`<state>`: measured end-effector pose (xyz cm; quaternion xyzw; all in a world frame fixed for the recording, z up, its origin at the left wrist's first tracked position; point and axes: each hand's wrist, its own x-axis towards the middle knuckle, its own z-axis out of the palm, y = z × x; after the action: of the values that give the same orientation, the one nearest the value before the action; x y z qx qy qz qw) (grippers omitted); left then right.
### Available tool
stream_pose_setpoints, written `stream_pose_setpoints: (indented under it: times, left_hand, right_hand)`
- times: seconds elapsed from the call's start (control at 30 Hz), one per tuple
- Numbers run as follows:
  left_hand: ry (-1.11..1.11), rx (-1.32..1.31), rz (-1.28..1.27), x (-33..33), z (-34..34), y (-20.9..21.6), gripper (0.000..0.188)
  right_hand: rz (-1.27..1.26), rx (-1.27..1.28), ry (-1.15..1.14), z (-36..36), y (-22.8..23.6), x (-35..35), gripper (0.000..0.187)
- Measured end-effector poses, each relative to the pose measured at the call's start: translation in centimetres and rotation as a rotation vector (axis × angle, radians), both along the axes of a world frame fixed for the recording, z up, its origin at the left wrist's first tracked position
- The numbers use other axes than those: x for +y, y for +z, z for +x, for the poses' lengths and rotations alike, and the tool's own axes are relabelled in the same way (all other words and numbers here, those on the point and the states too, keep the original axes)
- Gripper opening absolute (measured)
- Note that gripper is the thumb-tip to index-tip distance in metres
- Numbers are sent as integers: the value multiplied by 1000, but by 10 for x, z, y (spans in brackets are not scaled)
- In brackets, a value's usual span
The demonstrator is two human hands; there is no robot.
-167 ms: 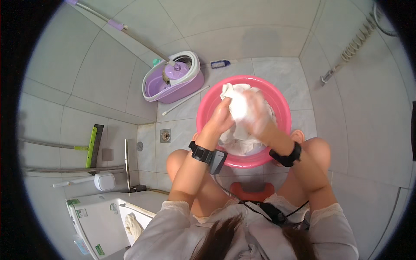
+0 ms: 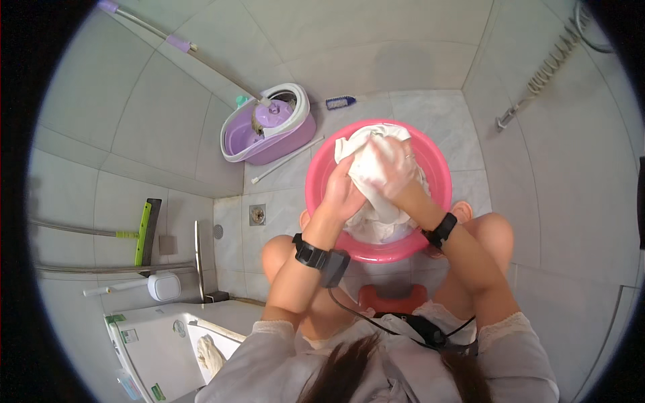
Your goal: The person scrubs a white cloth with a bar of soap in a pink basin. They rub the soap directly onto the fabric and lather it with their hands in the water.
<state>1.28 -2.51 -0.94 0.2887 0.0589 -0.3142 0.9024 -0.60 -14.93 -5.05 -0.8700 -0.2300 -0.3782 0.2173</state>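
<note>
A white wet-looking cloth (image 2: 373, 213) lies bunched in a round pink basin (image 2: 440, 178) on the floor in front of me. My left hand (image 2: 343, 191) grips the left side of the cloth, the thumb against it. Slightly blurred, my right hand (image 2: 395, 169) is curled over the cloth's upper part, close beside the left. A fold of the cloth stands up above both hands near the basin's far rim. The fingertips are partly hidden in the fabric.
A purple mop bucket (image 2: 285, 140) with a mop stands beyond the basin to the left, a white stick (image 2: 287, 160) near it. A blue scrub brush (image 2: 340, 103) lies by the far wall. A floor drain (image 2: 257, 215) is at left, a red stool (image 2: 392, 297) below me.
My right hand has shifted a little over the cloth and is less blurred. The cloth's top fold has spread to the left and right. My left hand stays on its side.
</note>
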Motion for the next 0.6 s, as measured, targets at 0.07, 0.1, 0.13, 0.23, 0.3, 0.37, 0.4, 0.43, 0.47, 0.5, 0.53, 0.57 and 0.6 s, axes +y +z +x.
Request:
stream_pose_setpoints:
  times: [0.07,0.1,0.13,0.23,0.3,0.37,0.4,0.43,0.47,0.5,0.53,0.57,0.6]
  left_hand:
    - [-49,4,-69,6,3,-18,42]
    - [-17,20,-5,7,3,-25,43]
    - [9,39,50,4,3,-22,45]
    - [-20,49,48,1,-5,-13,49]
    - [-61,-41,-24,1,-12,-15,50]
    - [-72,-63,17,-5,-11,-14,50]
    - [-55,-68,74,0,-12,-16,50]
    - [2,-189,137,0,-6,-22,50]
    - [2,-181,143,2,-5,-26,50]
    - [42,28,196,6,-4,-30,50]
    - [58,233,245,3,-4,-30,50]
    - [29,-216,128,2,-19,-28,50]
    - [22,-215,129,-1,-20,-21,50]
  right_hand:
    - [602,288,-97,10,-7,5,66]
    - [388,135,-174,2,-13,20,65]
    - [385,133,-168,-7,-8,24,65]
    - [196,96,-11,-6,2,17,67]
    - [518,271,-90,20,-2,7,69]
    - [897,486,-151,27,-2,3,75]
    - [911,494,-140,19,-6,17,75]
    - [557,355,-132,2,-9,31,75]
    - [204,212,-119,-8,-10,39,74]
    - [208,214,124,-17,19,36,75]
    - [210,217,109,-15,16,29,75]
    - [243,189,40,-7,10,21,73]
    - [275,160,-22,2,8,15,72]
